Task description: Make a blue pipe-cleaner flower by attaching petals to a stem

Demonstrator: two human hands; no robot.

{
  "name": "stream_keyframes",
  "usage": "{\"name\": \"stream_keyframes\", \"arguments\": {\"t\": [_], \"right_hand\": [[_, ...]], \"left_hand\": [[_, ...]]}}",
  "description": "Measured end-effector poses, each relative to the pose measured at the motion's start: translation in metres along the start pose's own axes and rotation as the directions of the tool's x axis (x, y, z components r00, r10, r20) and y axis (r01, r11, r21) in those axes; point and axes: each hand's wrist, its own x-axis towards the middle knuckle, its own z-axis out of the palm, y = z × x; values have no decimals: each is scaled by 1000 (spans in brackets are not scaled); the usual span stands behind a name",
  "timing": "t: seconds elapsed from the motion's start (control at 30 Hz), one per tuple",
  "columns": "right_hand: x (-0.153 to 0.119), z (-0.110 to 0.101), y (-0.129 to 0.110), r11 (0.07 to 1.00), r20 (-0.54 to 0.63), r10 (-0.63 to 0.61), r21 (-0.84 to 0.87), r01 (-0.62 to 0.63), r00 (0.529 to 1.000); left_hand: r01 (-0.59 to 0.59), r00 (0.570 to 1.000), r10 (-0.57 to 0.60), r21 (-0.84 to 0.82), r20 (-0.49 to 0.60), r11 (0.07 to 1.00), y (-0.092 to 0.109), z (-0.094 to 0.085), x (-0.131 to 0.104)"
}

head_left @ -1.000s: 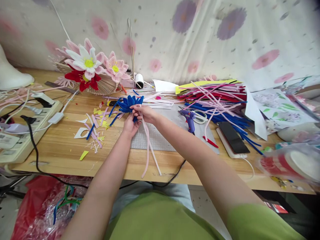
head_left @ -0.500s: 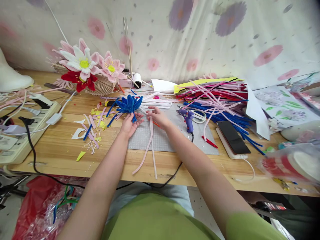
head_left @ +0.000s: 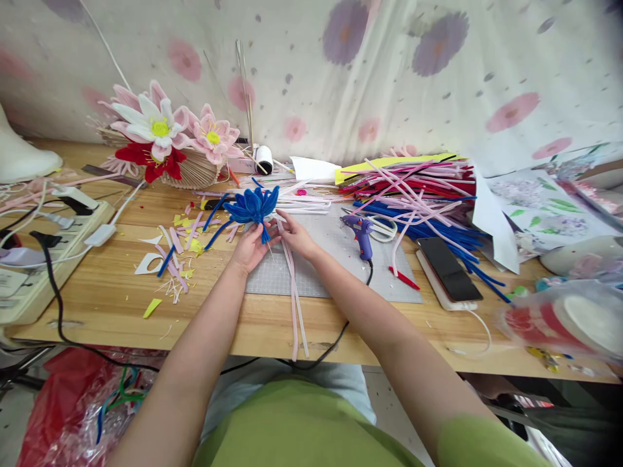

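A blue pipe-cleaner flower (head_left: 252, 206) stands upright above the cutting mat (head_left: 321, 263), its stem pinched between the fingers of my left hand (head_left: 249, 249). Thin pale threads or wire hang below that stem. My right hand (head_left: 296, 236) is closed on two pale pink pipe cleaners (head_left: 294, 295), which dangle past the mat towards the table's front edge. Its fingertips are close beside the blue stem; whether they touch it I cannot tell. Blue pipe-cleaner pieces (head_left: 217, 233) lie left of the flower.
A purple glue gun (head_left: 361, 232) and scissors (head_left: 384, 228) lie right of my hands, beside a red pen (head_left: 403, 277). Behind is a pile of pipe cleaners (head_left: 413, 181). Finished flowers (head_left: 160, 130) stand back left; a phone (head_left: 448, 269) and power strip (head_left: 58, 259) flank the workspace.
My right hand has moved left towards the blue flower, bringing the pink pipe cleaners along. Their lower ends now hang closer together. My left hand still holds the flower.
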Motion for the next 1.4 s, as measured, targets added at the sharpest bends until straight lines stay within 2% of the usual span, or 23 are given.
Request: {"name": "stream_keyframes", "arguments": {"t": [0.13, 0.23, 0.4, 0.57, 0.67, 0.87, 0.9, 0.97, 1.03, 1.1, 1.27, 1.33, 1.4], "right_hand": [[1, 9, 2, 975, 4, -72, -212, 71, 997], [0, 8, -1, 939, -20, -88, -334, 76, 996], [0, -3, -15, 840, -116, 8, -539, -70, 993], [-1, -6, -24, 792, -85, 112, -594, -141, 990], [-4, -4, -30, 775, -103, 106, -614, -148, 989], [0, -5, -39, 680, -171, 41, -717, -153, 984], [2, -6, -39, 685, -177, 41, -712, -157, 983], [5, -5, -37, 750, -153, 97, -638, -174, 983], [7, -2, -33, 849, -99, 184, -485, -209, 978], [8, 3, -30, 906, -63, 239, -344, -246, 969], [6, 9, -36, 939, -72, 261, -214, -271, 963], [7, 2, -49, 943, -100, 255, -192, -270, 962], [10, -16, -69, 947, -150, 231, -191, -257, 961]], "left_hand": [[-83, 995, 81, -32, -55, 996, 0, -2, 4], [-128, 991, 126, -54, -48, 990, 0, -4, 6], [-91, 996, 90, -45, -22, 995, 0, -7, 7], [-110, 994, 109, -81, -16, 991, -1, -8, 9], [-111, 994, 110, -75, -16, 991, -1, -9, 10], [-92, 996, 91, -23, -14, 996, -1, -10, 10], [-91, 996, 91, -24, -4, 996, -1, -10, 9], [-82, 996, 83, -25, 17, 996, -1, -11, 9], [-70, 997, 71, -13, 30, 997, -2, -12, 10], [-79, 997, 79, -1, 18, 997, -4, -12, 12], [-145, 984, 146, 17, -100, 989, -6, -12, 15], [-152, 979, 154, 19, -132, 988, -5, -12, 15], [-144, 978, 145, 18, -153, 989, -3, -12, 14]]}}
